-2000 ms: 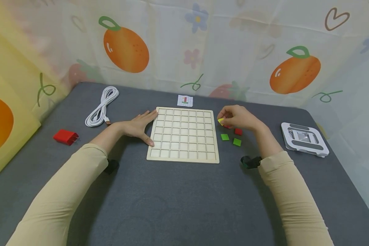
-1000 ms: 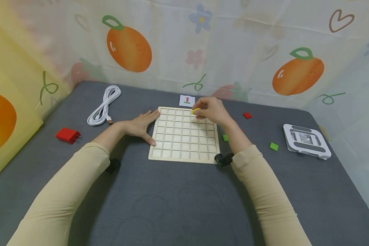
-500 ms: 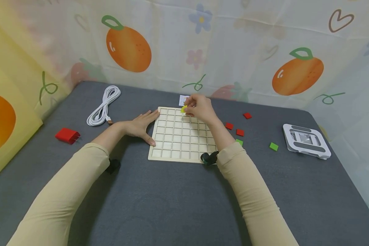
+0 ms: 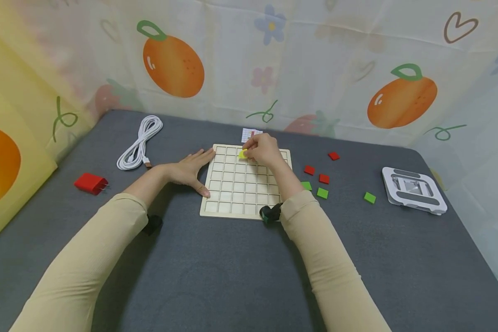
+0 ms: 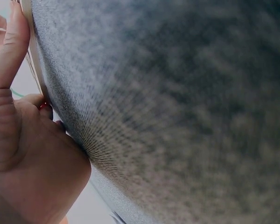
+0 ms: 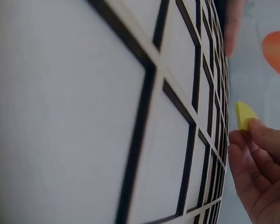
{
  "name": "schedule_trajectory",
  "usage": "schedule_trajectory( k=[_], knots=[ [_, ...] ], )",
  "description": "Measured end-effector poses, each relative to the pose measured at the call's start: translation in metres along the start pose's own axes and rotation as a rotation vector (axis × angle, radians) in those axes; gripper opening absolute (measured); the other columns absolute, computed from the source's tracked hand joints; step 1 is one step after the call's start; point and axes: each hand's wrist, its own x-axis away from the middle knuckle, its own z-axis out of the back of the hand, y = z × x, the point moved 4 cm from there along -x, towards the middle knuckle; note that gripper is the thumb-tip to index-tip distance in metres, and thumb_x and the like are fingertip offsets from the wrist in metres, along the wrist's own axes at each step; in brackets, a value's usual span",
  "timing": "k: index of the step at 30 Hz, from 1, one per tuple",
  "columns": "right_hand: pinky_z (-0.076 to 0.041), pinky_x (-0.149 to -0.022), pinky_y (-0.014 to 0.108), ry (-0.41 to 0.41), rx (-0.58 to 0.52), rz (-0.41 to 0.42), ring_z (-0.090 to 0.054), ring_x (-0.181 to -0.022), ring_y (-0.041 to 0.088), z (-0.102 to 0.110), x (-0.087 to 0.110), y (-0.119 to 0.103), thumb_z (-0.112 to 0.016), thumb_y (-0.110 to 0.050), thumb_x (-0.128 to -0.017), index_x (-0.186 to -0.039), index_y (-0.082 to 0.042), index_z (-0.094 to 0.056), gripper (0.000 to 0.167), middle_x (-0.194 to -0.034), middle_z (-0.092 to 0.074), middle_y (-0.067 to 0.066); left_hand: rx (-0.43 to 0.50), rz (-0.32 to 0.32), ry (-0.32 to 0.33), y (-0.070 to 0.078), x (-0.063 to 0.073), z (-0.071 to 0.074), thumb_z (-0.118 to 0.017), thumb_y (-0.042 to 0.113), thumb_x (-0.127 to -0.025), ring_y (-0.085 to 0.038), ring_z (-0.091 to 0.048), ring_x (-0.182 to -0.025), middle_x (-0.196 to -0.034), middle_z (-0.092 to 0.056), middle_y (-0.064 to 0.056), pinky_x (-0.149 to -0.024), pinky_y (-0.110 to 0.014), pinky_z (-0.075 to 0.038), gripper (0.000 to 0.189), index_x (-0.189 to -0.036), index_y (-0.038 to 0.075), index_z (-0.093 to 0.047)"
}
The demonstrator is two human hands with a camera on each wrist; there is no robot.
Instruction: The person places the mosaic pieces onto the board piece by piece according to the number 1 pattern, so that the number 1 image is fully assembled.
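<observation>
A pale wooden grid board (image 4: 232,207) lies on the dark grey table. My left hand (image 4: 185,171) rests with spread fingers along its left edge, thumb near the lower corner; the left wrist view shows the thumb (image 5: 14,46) at the board's side. Between thumb and fingertips my right hand (image 4: 265,150) pinches a yellow tile (image 4: 242,154) over the board's upper rows. In the right wrist view this yellow tile (image 6: 244,115) has a curved edge and stands close over the grid. Part of a small printed pattern card (image 4: 251,134) behind the board is hidden by the right hand.
Right of the board lie red tiles (image 4: 309,170) and green tiles (image 4: 322,193), with another green tile (image 4: 370,198) farther right. A grey-white folding stand (image 4: 413,190) is at the right. On the left are a coiled white cable (image 4: 139,144) and a red charger plug (image 4: 90,183).
My right hand has carried the yellow tile left from the loose tiles to over the board's upper rows. One red and one green tile now lie farther right. My left hand stays put.
</observation>
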Motion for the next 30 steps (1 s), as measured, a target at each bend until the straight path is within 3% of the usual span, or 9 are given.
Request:
schedule_trajectory(
  k=[5, 11, 18, 22, 30],
  knots=[
    [-0.052, -0.06, 0.017, -0.051, 0.037, -0.011, -0.061, -0.063, 0.008, -0.004, -0.003, 0.002, -0.072, -0.008, -0.088, -0.101, -0.005, -0.073, 0.013, -0.076, -0.062, -0.002, -0.003, 0.003, -0.001, 0.0, 0.0, 0.0, -0.083, 0.056, -0.07, -0.043, 0.011, -0.154, -0.168, 0.009, -0.018, -0.123, -0.064, 0.004, 0.135, -0.159, 0.004, 0.003],
    [-0.049, -0.062, 0.017, -0.038, 0.103, 0.025, -0.06, -0.071, 0.011, -0.006, -0.007, 0.002, -0.073, -0.01, -0.087, -0.099, -0.006, -0.074, 0.012, -0.076, -0.062, -0.003, -0.012, 0.006, -0.002, 0.001, 0.001, 0.0, -0.083, 0.054, -0.071, -0.043, 0.011, -0.154, -0.168, 0.008, -0.018, -0.123, -0.064, 0.004, 0.133, -0.159, 0.002, 0.002],
    [-0.051, -0.091, 0.032, -0.045, 0.179, 0.06, -0.062, -0.096, 0.021, -0.007, -0.006, 0.002, -0.074, -0.011, -0.087, -0.098, -0.007, -0.075, 0.012, -0.091, -0.073, 0.006, 0.002, 0.01, 0.007, -0.005, -0.002, -0.001, -0.083, 0.057, -0.069, -0.04, 0.014, -0.155, -0.168, 0.01, -0.015, -0.124, -0.062, 0.007, 0.135, -0.159, 0.004, 0.003],
    [-0.046, -0.102, 0.038, -0.066, 0.201, 0.066, -0.059, -0.1, 0.022, -0.008, -0.007, 0.004, -0.074, -0.012, -0.087, -0.099, -0.008, -0.077, 0.013, -0.09, -0.071, 0.005, 0.002, 0.02, 0.014, -0.01, -0.006, -0.003, -0.084, 0.056, -0.068, -0.036, 0.014, -0.156, -0.169, 0.01, -0.012, -0.125, -0.059, 0.007, 0.135, -0.16, 0.007, 0.003],
    [-0.047, -0.1, 0.038, -0.076, 0.215, 0.07, -0.061, -0.1, 0.022, -0.009, -0.007, 0.005, -0.074, -0.012, -0.087, -0.1, -0.008, -0.077, 0.014, -0.096, -0.074, 0.009, 0.018, -0.001, 0.007, -0.005, -0.002, -0.001, -0.082, 0.061, -0.067, -0.041, 0.015, -0.155, -0.168, 0.01, -0.017, -0.123, -0.062, 0.009, 0.138, -0.159, 0.004, 0.003]
  ],
)
